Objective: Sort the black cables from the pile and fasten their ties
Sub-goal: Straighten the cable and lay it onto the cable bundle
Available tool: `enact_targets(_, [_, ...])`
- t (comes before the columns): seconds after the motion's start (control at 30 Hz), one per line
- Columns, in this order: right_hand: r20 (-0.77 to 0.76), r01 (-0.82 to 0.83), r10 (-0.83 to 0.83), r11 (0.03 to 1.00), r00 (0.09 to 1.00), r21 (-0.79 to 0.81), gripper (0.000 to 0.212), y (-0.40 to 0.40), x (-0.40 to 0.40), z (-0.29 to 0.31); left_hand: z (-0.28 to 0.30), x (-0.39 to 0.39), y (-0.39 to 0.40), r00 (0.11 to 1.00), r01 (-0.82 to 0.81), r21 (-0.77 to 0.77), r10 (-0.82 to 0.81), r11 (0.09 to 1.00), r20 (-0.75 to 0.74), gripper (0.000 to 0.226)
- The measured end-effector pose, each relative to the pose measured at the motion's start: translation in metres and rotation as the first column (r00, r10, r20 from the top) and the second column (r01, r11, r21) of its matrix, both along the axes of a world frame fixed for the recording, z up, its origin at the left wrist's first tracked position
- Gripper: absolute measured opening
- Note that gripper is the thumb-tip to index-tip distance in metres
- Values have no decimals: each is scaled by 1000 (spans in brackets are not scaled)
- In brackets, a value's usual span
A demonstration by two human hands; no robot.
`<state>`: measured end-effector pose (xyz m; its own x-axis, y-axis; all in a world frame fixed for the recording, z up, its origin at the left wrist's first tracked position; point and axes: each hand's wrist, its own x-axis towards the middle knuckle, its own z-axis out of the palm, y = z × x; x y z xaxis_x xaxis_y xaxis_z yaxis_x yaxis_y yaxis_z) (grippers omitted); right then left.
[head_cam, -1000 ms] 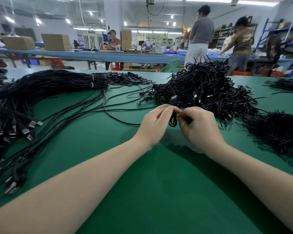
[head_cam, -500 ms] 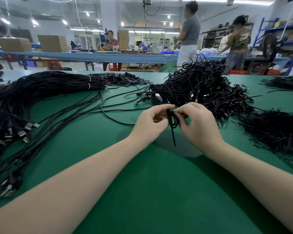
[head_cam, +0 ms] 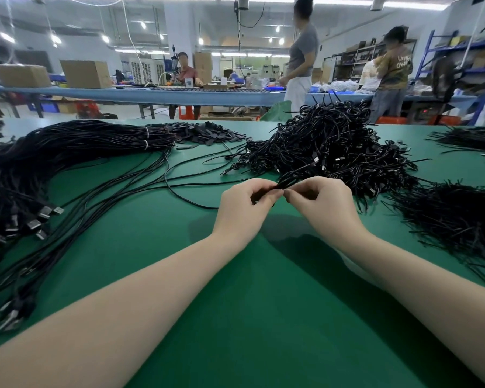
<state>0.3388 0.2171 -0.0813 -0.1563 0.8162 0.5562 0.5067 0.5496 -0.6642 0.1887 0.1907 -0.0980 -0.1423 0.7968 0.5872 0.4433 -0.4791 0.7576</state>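
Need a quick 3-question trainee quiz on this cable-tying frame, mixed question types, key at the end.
1. True or false: both the left hand and the right hand pinch the folded black cable.
2. Multiple choice: the long bundle bound with white ties lies A) to the person's left, B) to the person's right, C) under the forearms.
3. Fill in: the tangled cable pile sits on a table whose top is ____.

Key: 1 true; 2 A; 3 green.
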Motion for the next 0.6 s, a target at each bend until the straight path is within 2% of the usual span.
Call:
enact_targets(0.13, [-121,-107,90,984,989,-144,15,0,2,2,-1,-1,0,1000,14,11,-14,1000,-4,24])
enact_targets(0.23, [-142,-125,107,984,984,-125,14,1,1,1,0,0,0,999,17,-7,-16,1000,30,22])
enact_targets(0.3, [-62,-57,56,998,997,-4,9,1,0,0,2,1,-1,994,47,-55,-42,997,100,15])
enact_targets(0.37, [46,-16,8,983,999,184,7,-4,1,1,4,2,-3,973,118,-116,-92,986,210,22])
enact_targets(0.43, [201,-67,-22,903,979,423,5,-8,1,1,7,2,-4,925,227,-171,-158,959,346,27])
enact_targets(0.5, [339,-140,-89,793,936,593,5,-9,1,0,10,2,-5,864,333,-202,-212,921,456,20])
enact_targets(0.53, [366,-150,-116,768,923,622,4,-7,2,0,12,2,-6,851,364,-224,-225,904,475,18])
enact_targets(0.6, [338,-110,-128,789,932,604,5,-5,4,0,12,2,-6,846,404,-264,-248,876,472,32])
